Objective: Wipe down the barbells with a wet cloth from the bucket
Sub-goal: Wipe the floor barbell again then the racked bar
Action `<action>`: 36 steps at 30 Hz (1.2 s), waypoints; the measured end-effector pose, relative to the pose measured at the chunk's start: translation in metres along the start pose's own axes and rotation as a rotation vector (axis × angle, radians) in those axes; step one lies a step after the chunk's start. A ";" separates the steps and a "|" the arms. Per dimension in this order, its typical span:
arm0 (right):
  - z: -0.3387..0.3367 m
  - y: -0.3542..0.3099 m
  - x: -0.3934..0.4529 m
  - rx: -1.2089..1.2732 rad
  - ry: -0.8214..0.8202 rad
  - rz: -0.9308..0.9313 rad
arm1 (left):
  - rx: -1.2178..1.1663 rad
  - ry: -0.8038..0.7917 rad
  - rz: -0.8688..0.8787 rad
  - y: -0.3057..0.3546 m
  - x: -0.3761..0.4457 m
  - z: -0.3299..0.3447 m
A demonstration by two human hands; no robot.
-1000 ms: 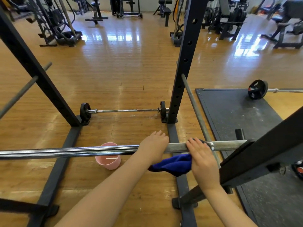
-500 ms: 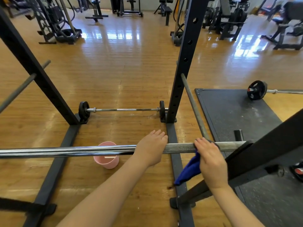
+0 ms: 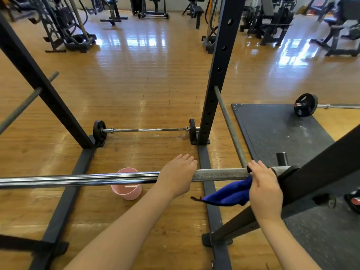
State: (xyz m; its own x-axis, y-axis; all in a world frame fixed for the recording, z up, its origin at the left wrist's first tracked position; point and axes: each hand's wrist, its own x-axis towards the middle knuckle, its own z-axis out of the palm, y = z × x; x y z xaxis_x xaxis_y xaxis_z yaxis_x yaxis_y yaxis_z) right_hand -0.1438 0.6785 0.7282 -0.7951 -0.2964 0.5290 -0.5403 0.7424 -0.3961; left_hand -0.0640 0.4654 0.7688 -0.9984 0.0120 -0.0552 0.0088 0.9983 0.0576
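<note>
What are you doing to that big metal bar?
A person is cleaning a gym barbell that sits on a rack. The right hand holds a blue cloth against the bar near its right end, by the rack. The left hand rests on top of the bar. A pink bucket stands on the floor just under the bar.

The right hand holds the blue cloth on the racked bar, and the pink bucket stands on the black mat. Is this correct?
Not quite. In the head view the pink bucket stands on the wooden floor, not the black mat. The right hand does hold the blue cloth on the racked bar.
</note>
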 end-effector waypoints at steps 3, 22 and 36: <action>0.014 -0.018 -0.006 0.009 0.053 0.001 | 0.008 0.002 0.002 0.001 -0.001 0.000; 0.044 -0.067 -0.027 0.109 -0.053 -0.277 | 0.020 0.036 0.002 0.002 0.000 0.001; 0.022 -0.011 -0.018 0.093 0.034 -0.078 | 0.157 0.118 -0.108 0.013 -0.009 0.008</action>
State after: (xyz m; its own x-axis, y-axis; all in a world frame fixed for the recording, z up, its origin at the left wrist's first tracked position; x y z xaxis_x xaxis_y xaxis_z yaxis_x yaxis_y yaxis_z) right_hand -0.1298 0.6618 0.7067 -0.7411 -0.3294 0.5851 -0.6243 0.6587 -0.4199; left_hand -0.0543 0.4792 0.7621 -0.9935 -0.0932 0.0653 -0.0994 0.9901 -0.0990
